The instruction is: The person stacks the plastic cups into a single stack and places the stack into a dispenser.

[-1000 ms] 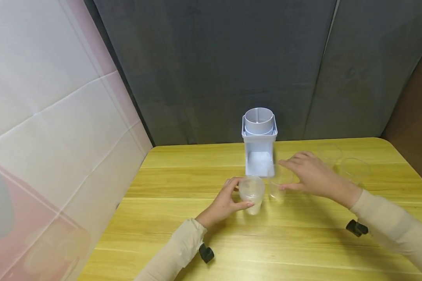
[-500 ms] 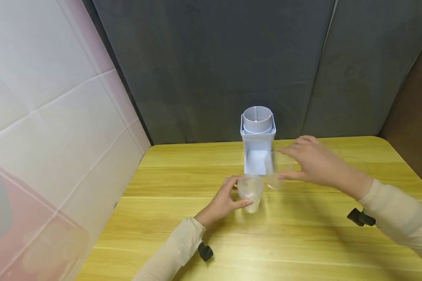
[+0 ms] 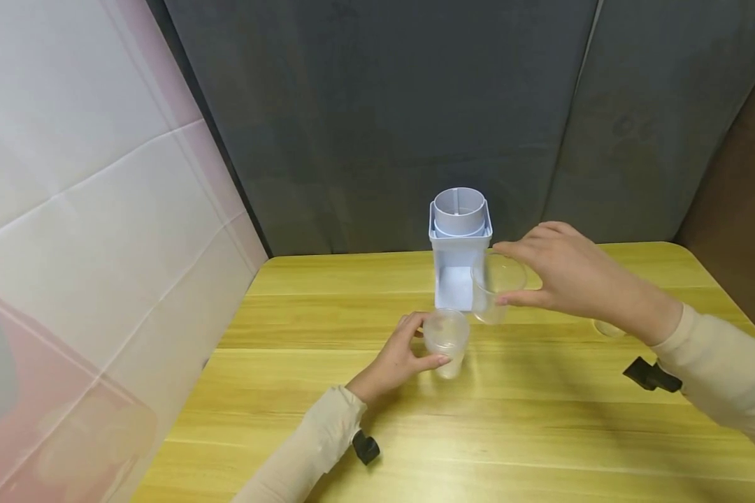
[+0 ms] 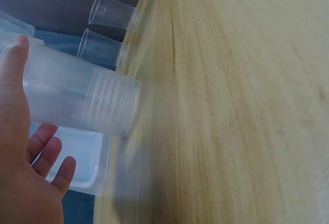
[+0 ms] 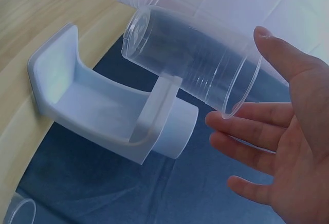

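Note:
My left hand grips a stack of nested clear plastic cups, thumb at the near side. In the left wrist view the stacked cups stand with their base at the tabletop. My right hand holds a single clear plastic cup by its rim between thumb and fingers, raised off the table. The right wrist view shows this cup beside the upper part of a pale blue-white cup dispenser, which has a round tube on top and an open lower bay.
Two clear cups, a farther one and a nearer one, stand on the table past the stack. My right forearm mostly hides them in the head view. A dark panel rises behind the wooden table; a pale wall is at left.
My right hand has lifted the single cup up from beside the stack, away from me toward the dispenser. My left hand stays on the stack.

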`<state>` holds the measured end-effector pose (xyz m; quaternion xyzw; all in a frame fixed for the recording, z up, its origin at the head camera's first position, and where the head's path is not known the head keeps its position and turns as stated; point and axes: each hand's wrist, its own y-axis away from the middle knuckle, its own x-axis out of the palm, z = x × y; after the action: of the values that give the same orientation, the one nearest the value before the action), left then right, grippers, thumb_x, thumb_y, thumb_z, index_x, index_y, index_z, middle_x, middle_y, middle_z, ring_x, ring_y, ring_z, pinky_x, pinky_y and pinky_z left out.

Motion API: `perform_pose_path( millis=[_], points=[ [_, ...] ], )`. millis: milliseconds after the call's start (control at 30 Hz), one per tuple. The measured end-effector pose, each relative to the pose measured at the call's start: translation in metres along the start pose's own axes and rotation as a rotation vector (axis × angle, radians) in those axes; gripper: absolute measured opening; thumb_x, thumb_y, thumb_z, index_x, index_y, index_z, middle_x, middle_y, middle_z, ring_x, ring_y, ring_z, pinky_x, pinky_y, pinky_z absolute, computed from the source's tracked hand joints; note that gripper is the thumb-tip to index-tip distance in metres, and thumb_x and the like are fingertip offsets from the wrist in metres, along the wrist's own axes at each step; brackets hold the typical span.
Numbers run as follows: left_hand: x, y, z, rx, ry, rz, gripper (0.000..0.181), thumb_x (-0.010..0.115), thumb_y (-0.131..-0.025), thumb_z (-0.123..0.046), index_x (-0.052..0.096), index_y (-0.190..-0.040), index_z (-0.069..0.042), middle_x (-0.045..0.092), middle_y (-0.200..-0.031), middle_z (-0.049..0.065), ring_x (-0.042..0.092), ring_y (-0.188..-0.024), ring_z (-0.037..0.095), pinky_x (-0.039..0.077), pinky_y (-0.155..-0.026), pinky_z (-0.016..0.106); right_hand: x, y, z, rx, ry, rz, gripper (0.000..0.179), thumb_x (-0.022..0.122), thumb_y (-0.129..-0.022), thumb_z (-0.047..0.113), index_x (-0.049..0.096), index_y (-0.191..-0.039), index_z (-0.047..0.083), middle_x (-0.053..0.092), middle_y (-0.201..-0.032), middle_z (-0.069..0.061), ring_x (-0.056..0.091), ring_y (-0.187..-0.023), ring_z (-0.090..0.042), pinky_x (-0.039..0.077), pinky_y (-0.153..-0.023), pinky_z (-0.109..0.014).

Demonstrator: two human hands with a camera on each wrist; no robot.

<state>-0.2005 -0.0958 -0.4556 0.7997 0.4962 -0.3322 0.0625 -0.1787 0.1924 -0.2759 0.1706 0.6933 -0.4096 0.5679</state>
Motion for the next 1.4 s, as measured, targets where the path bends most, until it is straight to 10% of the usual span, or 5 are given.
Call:
perform_pose_path(
  millis=[1400],
  points=[
    [0.001,0.0,-0.001,0.006,0.006,0.024,0.065,0.082,-0.081,-0.026,0.048,-0.135,-0.017,0.054,-0.131,0.001,0.044,-0.119,0.014,0.048,-0.104,0.042,0.026,-0.028,0.038,-0.122,-0.035,0.032,0.07,0.076,-0.079,0.056,0.063,-0.128,0.007,0.072,-0.118,-0.007,0.063,-0.111,-0.031,0.043,-0.106,-0.054]
  ],
)
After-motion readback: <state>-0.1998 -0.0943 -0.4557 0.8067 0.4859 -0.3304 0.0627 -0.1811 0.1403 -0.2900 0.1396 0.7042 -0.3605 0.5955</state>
